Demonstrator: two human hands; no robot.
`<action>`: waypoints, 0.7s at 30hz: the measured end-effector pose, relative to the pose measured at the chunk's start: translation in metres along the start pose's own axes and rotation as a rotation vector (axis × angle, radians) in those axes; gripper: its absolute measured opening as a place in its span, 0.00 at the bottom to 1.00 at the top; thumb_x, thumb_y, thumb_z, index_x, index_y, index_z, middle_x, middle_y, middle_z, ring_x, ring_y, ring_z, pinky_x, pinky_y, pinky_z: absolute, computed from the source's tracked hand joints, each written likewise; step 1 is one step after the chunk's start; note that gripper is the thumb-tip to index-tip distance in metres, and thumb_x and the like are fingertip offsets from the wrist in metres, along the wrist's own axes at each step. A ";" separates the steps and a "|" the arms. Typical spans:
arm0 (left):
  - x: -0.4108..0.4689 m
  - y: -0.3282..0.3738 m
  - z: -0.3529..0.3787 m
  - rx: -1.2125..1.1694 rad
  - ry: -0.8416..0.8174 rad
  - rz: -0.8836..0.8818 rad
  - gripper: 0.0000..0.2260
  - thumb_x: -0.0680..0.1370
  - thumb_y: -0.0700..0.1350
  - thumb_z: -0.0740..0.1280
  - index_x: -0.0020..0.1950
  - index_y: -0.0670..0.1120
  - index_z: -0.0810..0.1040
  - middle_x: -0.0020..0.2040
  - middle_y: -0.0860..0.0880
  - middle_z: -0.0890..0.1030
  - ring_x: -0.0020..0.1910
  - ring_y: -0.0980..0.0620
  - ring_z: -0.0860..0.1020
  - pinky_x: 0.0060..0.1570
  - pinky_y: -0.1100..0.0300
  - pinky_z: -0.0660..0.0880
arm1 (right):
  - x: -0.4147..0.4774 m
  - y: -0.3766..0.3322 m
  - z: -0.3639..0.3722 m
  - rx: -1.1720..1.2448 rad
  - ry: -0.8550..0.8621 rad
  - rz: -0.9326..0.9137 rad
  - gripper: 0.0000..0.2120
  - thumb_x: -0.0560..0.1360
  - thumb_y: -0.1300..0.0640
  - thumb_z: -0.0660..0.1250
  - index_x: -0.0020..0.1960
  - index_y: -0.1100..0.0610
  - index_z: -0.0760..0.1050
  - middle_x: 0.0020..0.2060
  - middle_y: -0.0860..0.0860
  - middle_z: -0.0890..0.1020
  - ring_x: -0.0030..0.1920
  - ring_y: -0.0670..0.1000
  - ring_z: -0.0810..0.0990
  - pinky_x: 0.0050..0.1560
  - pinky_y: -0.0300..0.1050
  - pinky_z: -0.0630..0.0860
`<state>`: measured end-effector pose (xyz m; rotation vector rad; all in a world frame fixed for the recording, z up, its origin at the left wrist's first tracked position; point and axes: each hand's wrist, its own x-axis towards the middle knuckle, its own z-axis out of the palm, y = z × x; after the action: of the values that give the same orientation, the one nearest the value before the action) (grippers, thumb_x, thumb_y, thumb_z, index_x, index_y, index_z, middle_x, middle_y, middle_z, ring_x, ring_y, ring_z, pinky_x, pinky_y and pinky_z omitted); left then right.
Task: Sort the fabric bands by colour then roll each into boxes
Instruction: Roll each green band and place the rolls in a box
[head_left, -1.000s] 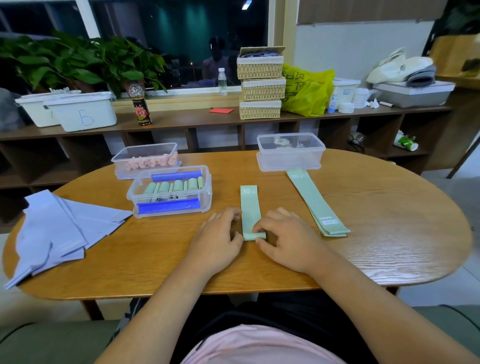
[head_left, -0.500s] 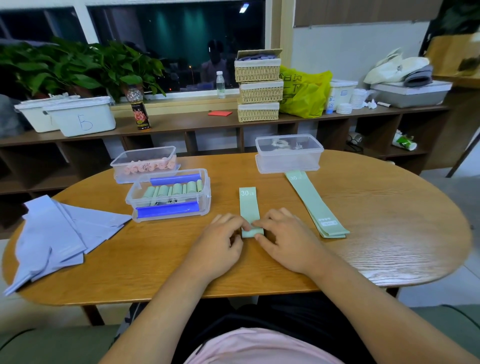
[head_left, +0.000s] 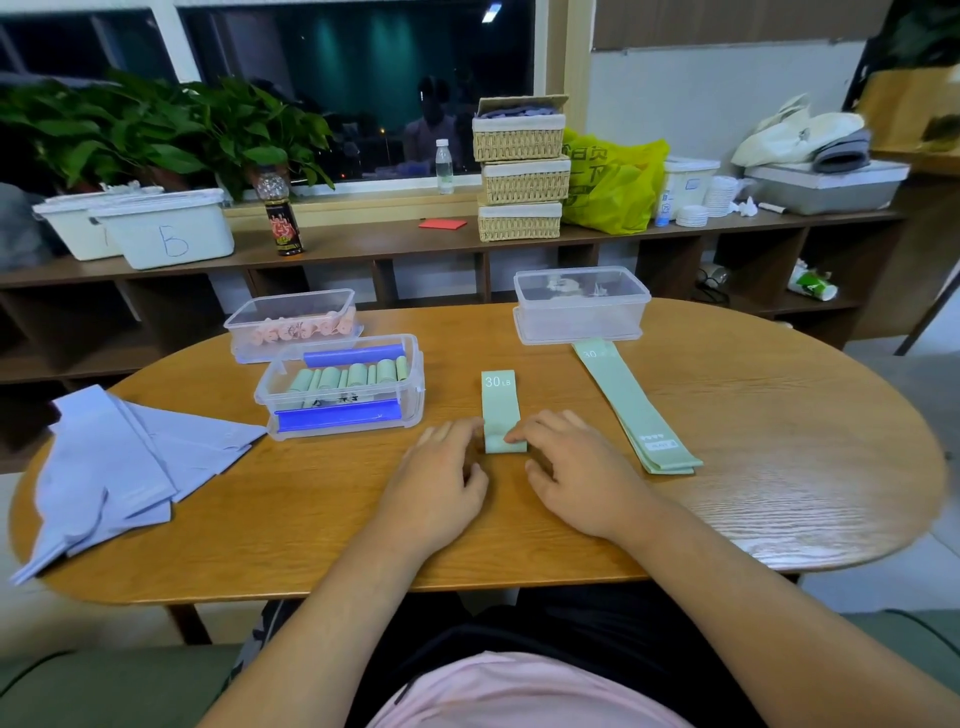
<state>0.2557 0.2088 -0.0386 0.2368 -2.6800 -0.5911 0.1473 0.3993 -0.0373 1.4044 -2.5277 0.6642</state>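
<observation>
A green fabric band (head_left: 500, 408) marked "30 LB" lies flat in the middle of the wooden table (head_left: 779, 457), its near end rolled up. My left hand (head_left: 441, 473) and my right hand (head_left: 576, 467) pinch that rolled end from either side. A clear box with blue clips (head_left: 343, 387) to the left holds several rolled green bands. Behind it a clear box (head_left: 293, 325) holds pink rolls. A stack of flat green bands (head_left: 631, 405) lies to the right. Flat lilac bands (head_left: 119, 467) are spread at the table's left end.
A third clear box (head_left: 582, 304) stands at the table's far side, near the green stack's far end. Behind the table runs a low shelf (head_left: 363, 244) with white bins, a bottle, wicker baskets and a yellow bag.
The roll has travelled away from me up the band, so the flat part is shorter. Both hands moved forward with it.
</observation>
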 end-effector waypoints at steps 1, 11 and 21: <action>-0.001 0.000 -0.001 -0.012 0.005 -0.006 0.24 0.82 0.48 0.65 0.78 0.58 0.68 0.69 0.60 0.75 0.69 0.59 0.70 0.70 0.57 0.71 | 0.002 0.001 0.000 0.002 -0.008 0.011 0.18 0.82 0.52 0.64 0.71 0.43 0.73 0.65 0.36 0.75 0.65 0.43 0.70 0.65 0.47 0.73; 0.000 -0.004 0.002 -0.033 0.000 -0.031 0.23 0.81 0.49 0.66 0.75 0.58 0.69 0.65 0.60 0.76 0.67 0.59 0.72 0.70 0.53 0.73 | 0.036 0.005 0.002 -0.068 -0.028 0.045 0.16 0.80 0.45 0.66 0.68 0.43 0.74 0.58 0.39 0.79 0.59 0.45 0.72 0.59 0.51 0.75; 0.001 -0.004 0.003 -0.078 0.010 -0.076 0.23 0.80 0.44 0.66 0.75 0.57 0.71 0.66 0.58 0.77 0.68 0.58 0.73 0.69 0.53 0.73 | 0.019 0.003 0.004 -0.011 0.051 0.005 0.11 0.78 0.46 0.68 0.59 0.42 0.77 0.50 0.35 0.75 0.53 0.42 0.70 0.58 0.51 0.73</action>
<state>0.2538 0.2060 -0.0423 0.3205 -2.6417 -0.7146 0.1347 0.3844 -0.0353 1.3603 -2.4926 0.6777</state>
